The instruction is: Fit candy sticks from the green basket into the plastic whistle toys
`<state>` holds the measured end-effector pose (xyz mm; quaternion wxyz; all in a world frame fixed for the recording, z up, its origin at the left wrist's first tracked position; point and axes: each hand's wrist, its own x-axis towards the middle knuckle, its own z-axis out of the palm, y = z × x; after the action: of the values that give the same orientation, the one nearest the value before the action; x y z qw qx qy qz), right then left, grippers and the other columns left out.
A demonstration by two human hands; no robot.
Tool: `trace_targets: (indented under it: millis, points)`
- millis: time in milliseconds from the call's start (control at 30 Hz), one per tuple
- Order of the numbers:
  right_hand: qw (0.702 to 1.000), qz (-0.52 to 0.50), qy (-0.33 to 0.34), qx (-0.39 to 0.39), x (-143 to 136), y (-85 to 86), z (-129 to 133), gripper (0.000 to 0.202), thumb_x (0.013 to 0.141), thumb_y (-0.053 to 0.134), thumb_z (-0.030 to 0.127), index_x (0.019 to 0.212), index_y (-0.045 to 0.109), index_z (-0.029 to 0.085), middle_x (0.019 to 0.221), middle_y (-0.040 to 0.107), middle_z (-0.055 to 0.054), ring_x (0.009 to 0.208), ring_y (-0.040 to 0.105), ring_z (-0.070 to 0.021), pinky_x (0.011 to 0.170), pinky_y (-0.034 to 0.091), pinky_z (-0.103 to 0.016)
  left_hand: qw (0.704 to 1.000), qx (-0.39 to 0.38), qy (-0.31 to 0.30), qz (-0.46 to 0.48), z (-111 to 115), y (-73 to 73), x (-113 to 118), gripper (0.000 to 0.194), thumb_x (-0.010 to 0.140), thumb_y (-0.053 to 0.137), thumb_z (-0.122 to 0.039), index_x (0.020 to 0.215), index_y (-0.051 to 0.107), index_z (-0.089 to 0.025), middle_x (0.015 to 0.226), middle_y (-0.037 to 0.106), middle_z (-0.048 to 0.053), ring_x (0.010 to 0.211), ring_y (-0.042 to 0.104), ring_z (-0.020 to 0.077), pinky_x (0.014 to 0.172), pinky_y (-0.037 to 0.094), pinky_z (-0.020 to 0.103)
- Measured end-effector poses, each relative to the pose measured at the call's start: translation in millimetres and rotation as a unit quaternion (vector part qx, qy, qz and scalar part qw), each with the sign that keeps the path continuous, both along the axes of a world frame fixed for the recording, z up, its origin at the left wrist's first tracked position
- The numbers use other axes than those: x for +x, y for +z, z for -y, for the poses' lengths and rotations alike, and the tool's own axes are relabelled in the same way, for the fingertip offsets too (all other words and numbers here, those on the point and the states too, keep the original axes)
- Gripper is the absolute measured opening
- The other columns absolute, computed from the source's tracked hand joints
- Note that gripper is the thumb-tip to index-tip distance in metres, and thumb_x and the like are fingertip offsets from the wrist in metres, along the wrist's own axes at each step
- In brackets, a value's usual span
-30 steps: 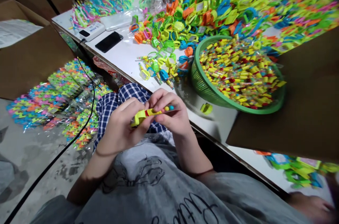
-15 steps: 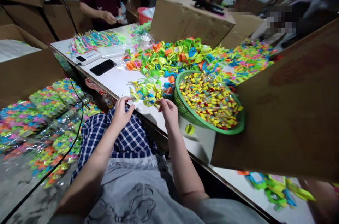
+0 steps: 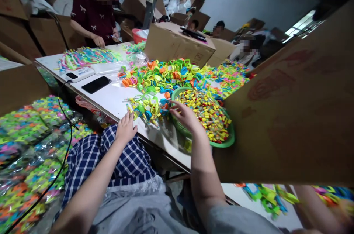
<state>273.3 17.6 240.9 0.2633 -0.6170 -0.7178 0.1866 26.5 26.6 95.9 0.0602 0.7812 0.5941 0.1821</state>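
My left hand (image 3: 126,129) lies at the table's front edge, fingers stretched out, beside a small pile of bright plastic pieces (image 3: 148,107) in yellow, green and blue with thin clear parts. Nothing shows in its grasp. My right hand (image 3: 188,116) is over the left rim of a green plastic basket (image 3: 231,138), fingers apart and bent a little, with nothing visible in them. Small yellow and red pieces with clear parts (image 3: 204,114) fill the basket. Behind it spreads a heap of looped, watch-like plastic pieces (image 3: 166,75) in green, yellow, orange and blue.
A black phone (image 3: 96,84) and a white device (image 3: 79,74) lie on the white table (image 3: 110,103). A large cardboard box (image 3: 276,116) blocks the right side. Bagged colourful pieces (image 3: 47,134) cover the floor at left. A co-worker (image 3: 94,20) stands across the table.
My right hand has moved from the small pile to the basket's rim. My left hand has settled lower at the table edge. The piece that was between my hands is now out of them.
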Motion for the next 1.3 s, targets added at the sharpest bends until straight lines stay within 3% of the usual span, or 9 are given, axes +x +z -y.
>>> trace_targets:
  millis: [100, 167, 333, 500, 733, 933, 1067, 1133, 1300]
  points:
    - [0.985, 0.131, -0.115, -0.005, 45, 11.4, -21, 0.036, 0.089, 0.048, 0.025, 0.121, 0.061, 0.016, 0.102, 0.069, -0.011, 0.084, 0.064, -0.0193, 0.078, 0.049, -0.031, 1.0, 0.001, 0.001, -0.018, 0, 0.7, 2, 0.062, 0.086, 0.044, -0.029, 0.143, 0.032, -0.007, 0.151, 0.031, 0.021, 0.131, 0.04, 0.0324, 0.105, 0.034, 0.044]
    - [0.963, 0.231, -0.129, -0.051, 66, 8.7, -40, 0.036, 0.089, 0.046, 0.02, 0.121, 0.062, 0.013, 0.109, 0.068, -0.014, 0.091, 0.064, -0.0198, 0.081, 0.048, -0.029, 1.0, -0.001, -0.001, -0.022, -1, 1.2, 3, 0.062, 0.087, 0.044, -0.029, 0.143, 0.031, -0.007, 0.152, 0.029, 0.021, 0.132, 0.04, 0.0323, 0.105, 0.034, 0.044]
    - [0.938, 0.324, -0.049, -0.109, 66, -18.0, -87, 0.039, 0.082, 0.05, 0.008, 0.118, 0.064, 0.014, 0.116, 0.066, -0.012, 0.101, 0.063, -0.0195, 0.085, 0.045, -0.023, 1.0, -0.006, -0.014, -0.024, 0, 2.2, 2, 0.064, 0.087, 0.042, -0.028, 0.146, 0.028, -0.009, 0.153, 0.024, 0.022, 0.129, 0.043, 0.034, 0.103, 0.034, 0.045]
    - [0.912, 0.397, 0.014, -0.098, 53, -35.7, -116, 0.036, 0.08, 0.058, 0.011, 0.115, 0.063, 0.007, 0.12, 0.06, -0.023, 0.105, 0.059, -0.0284, 0.089, 0.043, -0.031, 0.999, -0.008, -0.009, -0.042, 2, 1.8, 1, 0.064, 0.087, 0.042, -0.028, 0.146, 0.027, -0.008, 0.153, 0.027, 0.021, 0.131, 0.042, 0.031, 0.105, 0.034, 0.042]
    - [0.895, 0.432, 0.09, -0.067, 73, -37.2, -119, 0.026, 0.079, 0.058, 0.008, 0.104, 0.065, 0.008, 0.104, 0.066, -0.021, 0.099, 0.061, -0.0279, 0.09, 0.039, -0.035, 0.999, -0.024, -0.006, -0.031, 3, 1.5, 1, 0.066, 0.087, 0.045, -0.027, 0.147, 0.027, -0.008, 0.153, 0.027, 0.019, 0.134, 0.039, 0.0294, 0.107, 0.032, 0.041]
    - [0.921, 0.387, 0.039, -0.019, 89, -15.5, -128, 0.021, 0.086, 0.052, 0.02, 0.102, 0.062, 0.011, 0.102, 0.067, -0.014, 0.092, 0.06, -0.0207, 0.08, 0.043, -0.028, 0.999, -0.033, -0.007, -0.027, 3, 0.9, 3, 0.067, 0.087, 0.044, -0.027, 0.148, 0.025, -0.009, 0.154, 0.025, 0.018, 0.135, 0.037, 0.0283, 0.108, 0.032, 0.041]
    - [0.94, 0.336, -0.051, 0.032, 63, 15.7, -163, 0.038, 0.094, 0.032, 0.024, 0.123, 0.047, 0.004, 0.112, 0.061, -0.019, 0.093, 0.058, -0.0207, 0.075, 0.045, -0.028, 0.999, -0.025, -0.003, -0.023, 1, 1.1, 6, 0.066, 0.086, 0.044, -0.026, 0.147, 0.026, -0.009, 0.153, 0.027, 0.019, 0.134, 0.039, 0.0295, 0.105, 0.034, 0.042]
    - [0.945, 0.324, -0.034, 0.004, 33, 20.1, -188, 0.038, 0.094, 0.034, 0.019, 0.128, 0.044, 0.004, 0.121, 0.057, -0.019, 0.101, 0.056, -0.0203, 0.081, 0.045, -0.028, 1.0, -0.018, -0.002, -0.019, 1, 1.0, 6, 0.067, 0.086, 0.045, -0.026, 0.148, 0.025, -0.009, 0.153, 0.027, 0.02, 0.133, 0.039, 0.0302, 0.104, 0.034, 0.042]
    - [0.928, 0.344, 0.041, -0.135, -44, -13.8, -224, 0.025, 0.086, 0.06, 0.022, 0.107, 0.061, 0.008, 0.104, 0.065, -0.01, 0.089, 0.061, -0.0183, 0.08, 0.051, -0.032, 1.0, -0.016, -0.008, -0.004, 2, 0.2, 3, 0.067, 0.085, 0.045, -0.023, 0.148, 0.024, -0.01, 0.154, 0.025, 0.019, 0.134, 0.039, 0.0297, 0.105, 0.034, 0.041]
